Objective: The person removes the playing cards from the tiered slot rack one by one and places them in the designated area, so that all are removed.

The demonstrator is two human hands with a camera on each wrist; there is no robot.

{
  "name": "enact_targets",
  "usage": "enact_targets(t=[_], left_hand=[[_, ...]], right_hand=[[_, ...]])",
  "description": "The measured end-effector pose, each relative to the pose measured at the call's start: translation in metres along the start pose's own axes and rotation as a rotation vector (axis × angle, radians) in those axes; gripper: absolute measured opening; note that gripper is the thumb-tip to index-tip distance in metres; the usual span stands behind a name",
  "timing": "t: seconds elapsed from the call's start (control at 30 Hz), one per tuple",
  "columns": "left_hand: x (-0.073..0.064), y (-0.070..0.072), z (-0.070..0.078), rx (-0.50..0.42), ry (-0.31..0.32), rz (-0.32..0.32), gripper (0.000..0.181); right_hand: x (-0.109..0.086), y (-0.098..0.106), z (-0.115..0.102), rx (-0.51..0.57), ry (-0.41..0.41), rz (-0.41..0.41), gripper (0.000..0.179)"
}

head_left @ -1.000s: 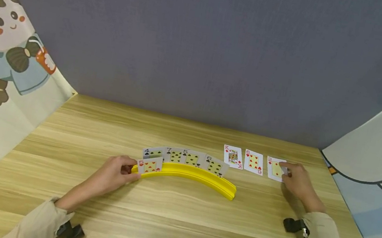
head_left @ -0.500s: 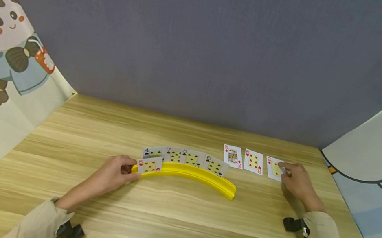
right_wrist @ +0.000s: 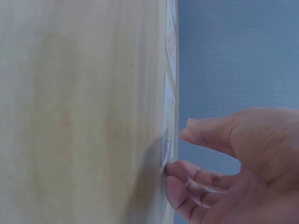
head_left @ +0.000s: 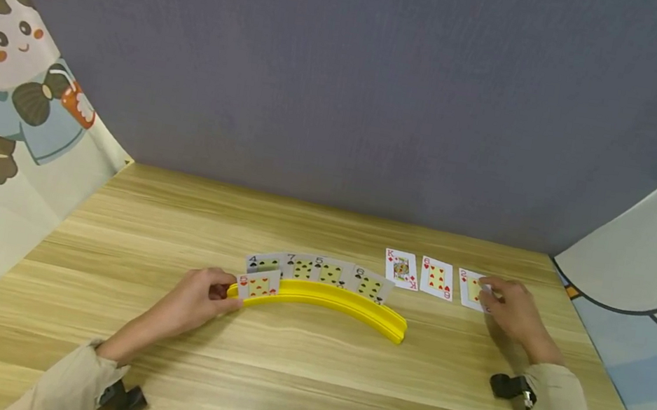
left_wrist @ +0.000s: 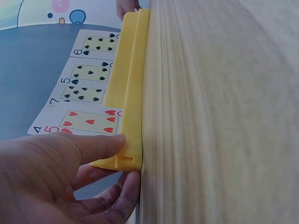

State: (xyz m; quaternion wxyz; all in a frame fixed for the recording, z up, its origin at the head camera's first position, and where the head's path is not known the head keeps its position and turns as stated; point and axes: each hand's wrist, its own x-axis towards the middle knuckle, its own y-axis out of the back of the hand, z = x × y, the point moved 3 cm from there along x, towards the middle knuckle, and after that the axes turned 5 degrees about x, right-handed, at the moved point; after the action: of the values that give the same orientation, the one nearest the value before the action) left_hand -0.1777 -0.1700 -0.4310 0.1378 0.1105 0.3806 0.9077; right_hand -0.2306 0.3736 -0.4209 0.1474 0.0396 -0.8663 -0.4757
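My left hand grips the left end of a curved yellow card holder, thumb on its front side in the left wrist view. A five of hearts stands in the front slot by my thumb. Behind it, a row of spades stands upright: a four, a seven, a five and a six. At the right, my right hand reaches over a two of diamonds lying face up. Its fingertips touch around the card's right side; the right wrist view shows a thumb apart from the fingers.
A king of diamonds and a six of hearts lie face up on the wooden table, left of the two. A grey panel stands behind the table, with printed cartoon sheets on both sides.
The right hand's fingers have shifted slightly over the two of diamonds, and a little more of its lower right corner shows. The left hand, holder and other cards stay put.
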Motion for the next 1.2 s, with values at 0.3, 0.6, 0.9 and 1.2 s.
enact_targets(t=[0.3,0.6,0.9,1.2], left_hand=[[-0.001,0.000,0.000,0.003,-0.010,0.006,0.023],[-0.001,0.001,-0.001,-0.004,0.006,0.005,0.024],[-0.001,0.002,0.001,0.010,0.011,0.001,0.025],[-0.001,0.001,0.001,0.014,0.001,0.000,0.025]], right_hand=[[0.005,0.008,-0.017,0.021,0.036,0.040,0.030],[0.008,0.013,-0.052,0.007,0.099,0.089,0.030],[0.012,0.007,-0.091,0.018,0.153,0.098,0.028],[0.010,0.006,-0.127,0.046,0.174,0.102,0.030]])
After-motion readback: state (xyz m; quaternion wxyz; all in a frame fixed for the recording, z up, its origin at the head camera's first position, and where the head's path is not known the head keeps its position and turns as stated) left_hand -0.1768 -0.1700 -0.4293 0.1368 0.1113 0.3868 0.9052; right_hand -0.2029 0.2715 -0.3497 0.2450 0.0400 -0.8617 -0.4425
